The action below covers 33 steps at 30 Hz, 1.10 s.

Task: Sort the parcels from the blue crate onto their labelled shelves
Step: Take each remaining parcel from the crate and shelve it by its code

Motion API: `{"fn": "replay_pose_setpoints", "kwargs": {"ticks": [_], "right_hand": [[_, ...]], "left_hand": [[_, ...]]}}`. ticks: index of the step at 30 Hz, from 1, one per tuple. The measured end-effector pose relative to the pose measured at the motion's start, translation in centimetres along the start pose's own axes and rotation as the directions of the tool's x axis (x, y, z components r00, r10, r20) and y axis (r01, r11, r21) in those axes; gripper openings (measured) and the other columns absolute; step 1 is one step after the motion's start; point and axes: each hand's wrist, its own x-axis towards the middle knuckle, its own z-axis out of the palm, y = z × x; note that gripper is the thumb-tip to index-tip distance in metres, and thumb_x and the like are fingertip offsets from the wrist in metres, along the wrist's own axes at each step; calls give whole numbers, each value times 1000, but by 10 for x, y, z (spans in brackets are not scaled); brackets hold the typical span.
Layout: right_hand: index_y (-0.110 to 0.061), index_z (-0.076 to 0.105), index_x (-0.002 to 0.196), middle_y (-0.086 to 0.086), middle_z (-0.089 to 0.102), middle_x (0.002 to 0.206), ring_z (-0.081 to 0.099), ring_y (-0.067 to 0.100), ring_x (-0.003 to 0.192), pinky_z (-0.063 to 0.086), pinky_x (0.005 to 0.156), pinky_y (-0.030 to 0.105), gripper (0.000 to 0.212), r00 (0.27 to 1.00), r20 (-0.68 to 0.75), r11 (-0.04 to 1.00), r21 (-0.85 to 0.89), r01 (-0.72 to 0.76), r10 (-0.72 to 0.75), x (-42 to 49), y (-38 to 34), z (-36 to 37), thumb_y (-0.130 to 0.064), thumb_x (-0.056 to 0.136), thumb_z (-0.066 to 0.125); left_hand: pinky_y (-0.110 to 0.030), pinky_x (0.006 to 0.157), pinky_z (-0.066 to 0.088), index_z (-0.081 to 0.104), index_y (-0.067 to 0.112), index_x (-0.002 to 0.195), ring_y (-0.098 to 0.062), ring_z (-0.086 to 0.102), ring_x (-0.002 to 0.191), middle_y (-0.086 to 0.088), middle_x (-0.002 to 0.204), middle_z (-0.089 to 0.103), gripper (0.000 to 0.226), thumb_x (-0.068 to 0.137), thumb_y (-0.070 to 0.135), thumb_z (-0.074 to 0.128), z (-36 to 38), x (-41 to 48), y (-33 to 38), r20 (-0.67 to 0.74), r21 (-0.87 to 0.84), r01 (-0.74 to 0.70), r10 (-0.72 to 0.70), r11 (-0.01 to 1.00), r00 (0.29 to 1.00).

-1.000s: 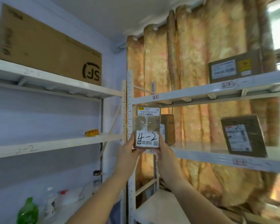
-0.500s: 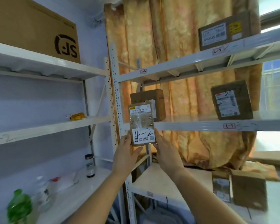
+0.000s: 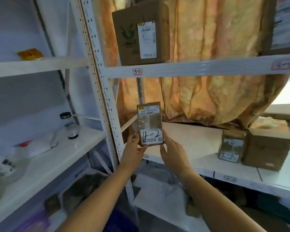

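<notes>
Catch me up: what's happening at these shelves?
A person holds a small flat parcel marked 4-2 upright, the left hand gripping its lower left edge and the right hand its lower right. It is in front of the lower shelf, not yet set down. Further right on that shelf stands a small box also marked 4-2, beside a larger brown box. The shelf above carries a 3-2 tag.

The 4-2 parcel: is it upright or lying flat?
Upright: the parcel stands on end, held between left hand and right hand, label readable.
</notes>
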Motion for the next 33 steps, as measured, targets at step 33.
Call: {"fn": "replay_pose_setpoints", "kwargs": {"ticks": [33], "right_hand": [[-21,-4,152,1,44,137,37,23,118,33,105,36,89,903,301,929,-300,-217,308,87,127,266,-16,82,52]], "left_hand": [[-17,70,42,70,10,95,-13,57,73,-10,88,73,13,82,9,66,114,166,-245,158,-47,277,-266,960,951]]}}
